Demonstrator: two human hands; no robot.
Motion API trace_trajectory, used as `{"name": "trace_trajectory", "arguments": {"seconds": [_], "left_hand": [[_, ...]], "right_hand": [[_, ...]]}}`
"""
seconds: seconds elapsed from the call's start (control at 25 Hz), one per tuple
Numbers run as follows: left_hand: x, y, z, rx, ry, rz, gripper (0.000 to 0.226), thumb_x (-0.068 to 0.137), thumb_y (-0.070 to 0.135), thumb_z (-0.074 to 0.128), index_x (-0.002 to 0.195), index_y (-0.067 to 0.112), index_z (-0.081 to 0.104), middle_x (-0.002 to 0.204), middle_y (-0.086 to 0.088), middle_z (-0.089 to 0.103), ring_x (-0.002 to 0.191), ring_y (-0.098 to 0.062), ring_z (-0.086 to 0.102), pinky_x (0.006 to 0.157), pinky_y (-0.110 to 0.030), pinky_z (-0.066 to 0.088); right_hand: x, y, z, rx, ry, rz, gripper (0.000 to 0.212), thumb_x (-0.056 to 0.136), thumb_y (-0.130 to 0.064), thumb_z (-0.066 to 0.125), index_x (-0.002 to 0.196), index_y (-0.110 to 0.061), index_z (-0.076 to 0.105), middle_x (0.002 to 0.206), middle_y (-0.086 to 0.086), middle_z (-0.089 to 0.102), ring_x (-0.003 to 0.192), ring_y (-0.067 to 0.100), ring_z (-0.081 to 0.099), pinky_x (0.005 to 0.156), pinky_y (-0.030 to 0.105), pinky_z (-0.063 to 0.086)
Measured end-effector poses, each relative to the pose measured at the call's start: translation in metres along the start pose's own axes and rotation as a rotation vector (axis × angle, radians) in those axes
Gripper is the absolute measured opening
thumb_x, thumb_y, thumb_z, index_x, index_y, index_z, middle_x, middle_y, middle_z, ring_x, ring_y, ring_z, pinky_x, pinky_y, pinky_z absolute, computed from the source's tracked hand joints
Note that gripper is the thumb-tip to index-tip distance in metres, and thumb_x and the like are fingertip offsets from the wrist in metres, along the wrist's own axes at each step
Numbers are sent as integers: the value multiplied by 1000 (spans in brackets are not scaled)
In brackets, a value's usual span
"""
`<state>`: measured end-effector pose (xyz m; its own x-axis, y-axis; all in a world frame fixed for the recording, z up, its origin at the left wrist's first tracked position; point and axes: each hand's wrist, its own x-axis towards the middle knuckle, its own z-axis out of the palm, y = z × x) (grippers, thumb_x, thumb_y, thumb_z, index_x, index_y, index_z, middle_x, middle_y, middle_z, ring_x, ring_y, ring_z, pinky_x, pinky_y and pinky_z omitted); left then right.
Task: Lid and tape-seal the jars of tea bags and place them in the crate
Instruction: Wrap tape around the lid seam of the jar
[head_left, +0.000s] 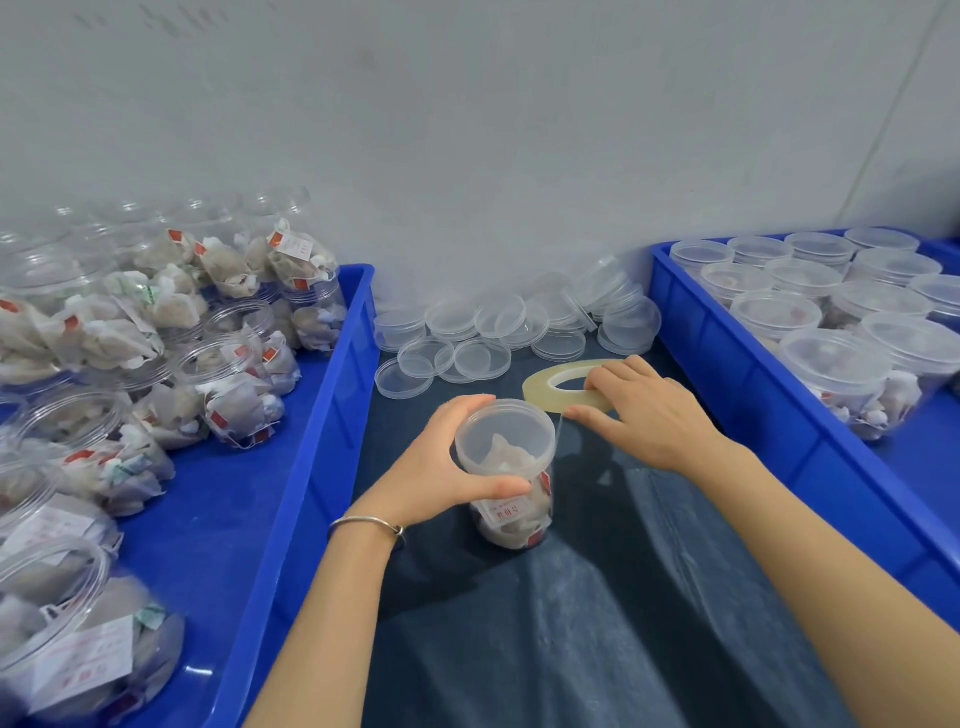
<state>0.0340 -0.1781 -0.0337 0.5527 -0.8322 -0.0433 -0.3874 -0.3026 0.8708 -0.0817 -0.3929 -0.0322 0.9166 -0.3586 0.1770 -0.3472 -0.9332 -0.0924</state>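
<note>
1. Two bare forearms reach over a dark blue cloth (597, 623); the left wrist wears a thin silver bangle (370, 521).
2. Left hand (441, 467) curls round a clear plastic jar (511, 478) of pale tea bags, lidded, upright on the cloth between two blue plastic crates.
3. Right hand (649, 410) grips a flat roll of clear tape (563, 387); a strand runs to the jar's rim.
4. Left crate (291, 467) holds open filled jars, partly cut off; right crate (737, 395) holds lidded ones.
5. Label print is unreadable.

jar (511, 470) – clear glossy plastic | crate (737, 364) – smooth blue plastic | table cover (597, 623) possibly dark wrinkled cloth
</note>
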Motion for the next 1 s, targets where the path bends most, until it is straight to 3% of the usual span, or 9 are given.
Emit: {"name": "trace_trajectory", "arguments": {"seconds": [0.12,0.2,0.28,0.36,0.44,0.56,0.76,1.0], "left_hand": [[-2,19,-7,322,-149,-88,88,80,38,73,147,42,17,142,13,17,135,-8,21,103,-29,29],[2,36,5,557,-207,-132,85,83,41,66,148,44,11,153,6,7,144,-20,3,111,-47,23],[10,53,28,659,-118,-188,84,80,61,60,147,37,17,156,0,10,145,-29,-1,109,-66,14],[17,60,52,704,51,-214,72,84,69,46,140,27,31,149,-3,25,142,-34,8,105,-71,13],[18,52,66,826,220,-161,53,92,60,39,131,23,39,141,-2,34,138,-33,19,105,-66,17],[17,34,68,844,416,-10,41,92,56,41,121,27,47,128,4,45,127,-23,35,104,-46,27],[18,26,65,762,460,109,33,90,52,44,112,31,56,119,10,52,116,-17,43,95,-35,30],[21,29,68,750,493,60,24,88,44,46,105,32,58,112,12,53,111,-15,44,88,-33,28]], "right_hand": [[-3,0,-1,3,1,7,45,89,-64,28,93,-23,45,98,-16,38,101,10,38,69,29,31],[-5,1,-2,7,9,19,43,89,-64,29,88,-23,42,98,-17,37,100,10,37,71,30,31],[-8,1,-4,21,21,27,44,89,-64,30,87,-22,42,98,-17,37,96,8,34,73,31,33],[-10,2,-6,17,30,33,47,89,-65,30,91,-21,47,99,-18,38,95,6,32,74,31,35],[-11,3,-7,-13,32,35,49,89,-65,29,95,-21,50,100,-17,39,99,8,36,74,31,35],[-13,4,-7,-38,28,37,52,88,-67,27,96,-21,50,100,-18,38,105,10,40,74,30,35],[-11,-1,-5,-26,24,36,58,84,-70,22,98,-21,50,106,-15,46,107,10,40,75,30,35],[-19,-7,-8,44,85,67,47,88,-65,34,95,-22,51,106,-13,51,100,9,38,74,33,41]]}}
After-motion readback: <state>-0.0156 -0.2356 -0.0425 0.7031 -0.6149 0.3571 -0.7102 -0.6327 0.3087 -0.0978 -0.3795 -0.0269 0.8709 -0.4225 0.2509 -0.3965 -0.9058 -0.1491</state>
